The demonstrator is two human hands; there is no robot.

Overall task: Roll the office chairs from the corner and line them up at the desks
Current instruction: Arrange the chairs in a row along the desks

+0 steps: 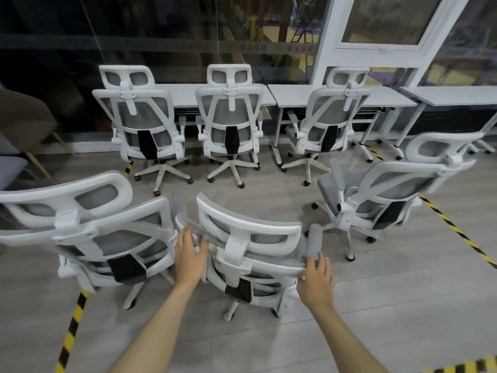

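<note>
- The left hand (190, 250) lies at the left edge of the near chair (252, 254) backrest, at about 6 o'clock in the view; its fingers are fairly straight and spread against the frame, not wrapped round it.
- The right hand (316, 280) is at the right end of the same backrest, at about 5 o'clock, fingers extended and touching the frame just below the raised grey armrest (314, 242). The two hands are well apart, one on each side of the chair.
- A second chair (88, 235) stands just beside the near one, at 8 o'clock; its backrest is close to the left hand.
- A third loose chair (390, 195) stands at 3 o'clock, turned sideways, apart from the others.
- Three chairs are lined up at the desks (271, 94) at 12 o'clock: a left chair (142, 125), a middle chair (231, 122) and a right chair (328, 125), all facing the dark glass wall (134, 36).
- Yellow-and-black tape (72, 329) runs along the grey floor at 7 o'clock and again at 4 o'clock.
- No brand name, label or readable writing can be made out on the chairs or desks.
</note>
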